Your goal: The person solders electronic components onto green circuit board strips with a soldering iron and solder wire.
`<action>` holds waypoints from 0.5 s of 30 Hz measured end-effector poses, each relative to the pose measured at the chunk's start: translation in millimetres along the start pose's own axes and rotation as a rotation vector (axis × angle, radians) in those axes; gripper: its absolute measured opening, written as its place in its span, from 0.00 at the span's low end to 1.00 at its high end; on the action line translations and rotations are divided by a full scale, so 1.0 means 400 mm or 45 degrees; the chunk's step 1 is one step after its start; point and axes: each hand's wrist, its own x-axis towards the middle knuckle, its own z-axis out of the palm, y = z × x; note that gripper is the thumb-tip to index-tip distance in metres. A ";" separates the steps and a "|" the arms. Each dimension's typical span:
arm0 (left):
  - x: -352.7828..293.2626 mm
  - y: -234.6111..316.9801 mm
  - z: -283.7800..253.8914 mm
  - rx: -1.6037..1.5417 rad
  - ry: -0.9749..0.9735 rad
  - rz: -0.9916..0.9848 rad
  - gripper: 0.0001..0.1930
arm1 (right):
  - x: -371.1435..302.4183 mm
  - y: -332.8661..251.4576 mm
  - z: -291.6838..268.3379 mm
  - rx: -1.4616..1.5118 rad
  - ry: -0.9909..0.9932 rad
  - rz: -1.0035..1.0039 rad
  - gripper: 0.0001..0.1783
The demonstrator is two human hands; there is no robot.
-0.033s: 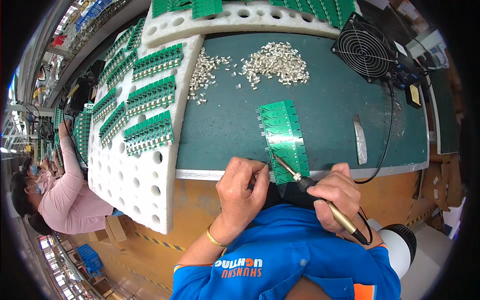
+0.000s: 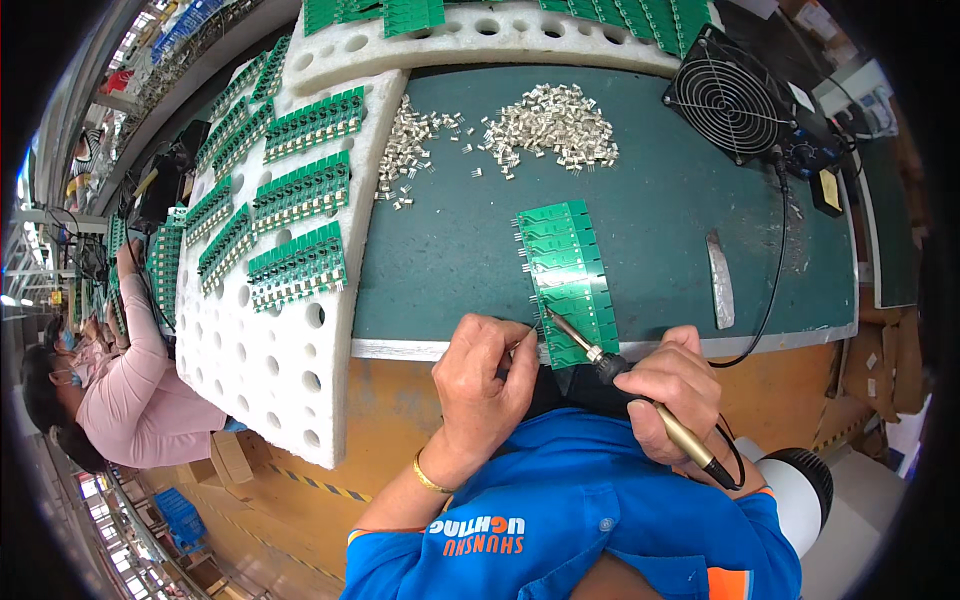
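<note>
A green circuit board panel (image 2: pixel 568 245) lies on the bench, its near end reaching over the front edge. Small connectors with pins stick out along its left side. My right hand (image 2: pixel 675 395) is closed round the handle of a soldering iron (image 2: pixel 606 366), whose tip touches or nearly touches the board's left part near its close end. Beside that edge my left hand (image 2: pixel 487 375) is pinched shut, thumb and forefinger close to the connector pins. Whatever sits between those fingertips is too small to make out.
Loose white connectors (image 2: pixel 555 128) form piles on the green bench (image 2: pixel 450 250). At left, white foam trays (image 2: pixel 335 370) carry several assembled boards (image 2: pixel 300 265). A black fan (image 2: pixel 728 100) and a flat metallic strip (image 2: pixel 720 282) are at right. A person in pink (image 2: pixel 145 400) sits at far left.
</note>
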 end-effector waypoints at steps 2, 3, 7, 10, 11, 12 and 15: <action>0.000 0.000 0.001 0.000 -0.001 0.001 0.06 | 0.001 0.000 0.001 -0.001 0.002 0.005 0.08; 0.000 -0.001 0.001 0.000 0.000 0.002 0.06 | 0.001 0.000 0.001 -0.002 0.003 0.008 0.09; 0.000 -0.002 0.000 0.022 -0.021 0.015 0.06 | 0.003 -0.003 -0.002 -0.002 -0.003 0.010 0.09; 0.000 -0.004 0.003 0.013 -0.007 0.039 0.06 | 0.003 -0.003 0.000 0.001 0.002 0.017 0.09; 0.000 -0.005 0.004 0.019 -0.007 0.041 0.06 | 0.003 -0.002 0.000 0.000 0.002 0.018 0.09; 0.000 -0.005 0.005 0.026 -0.006 0.044 0.06 | 0.002 -0.002 0.001 -0.001 0.003 0.020 0.09; -0.001 -0.008 0.006 0.025 -0.015 0.045 0.06 | 0.006 -0.005 -0.001 -0.005 -0.009 0.020 0.09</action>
